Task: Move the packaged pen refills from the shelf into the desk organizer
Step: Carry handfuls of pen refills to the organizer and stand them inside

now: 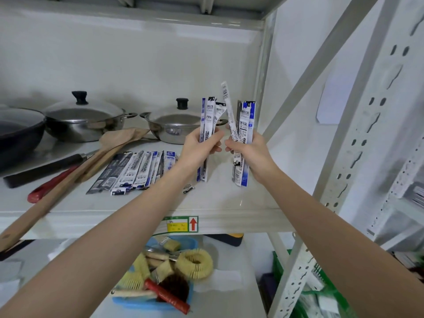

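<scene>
Both hands are raised above the white shelf (137, 212), each gripping an upright bunch of packaged pen refills. My left hand (199, 148) holds a bundle of white, black and blue packets (207, 118). My right hand (250, 154) holds another bundle (244, 120), with one thin white packet sticking up higher than the rest. Several more refill packets (135, 171) lie fanned out flat on the shelf to the left of my hands. One small packet piece (188, 188) lies by my left forearm. No desk organizer is in view.
Two lidded steel pots (85, 120) (174, 125) and a dark pan (18, 134) stand at the back of the shelf. Wooden spatulas (68, 180), a red-handled tool (50, 183) and a black-handled knife (46, 168) lie at left. Below, a blue basket (128, 302) holds brushes. Shelf uprights (344, 157) stand at right.
</scene>
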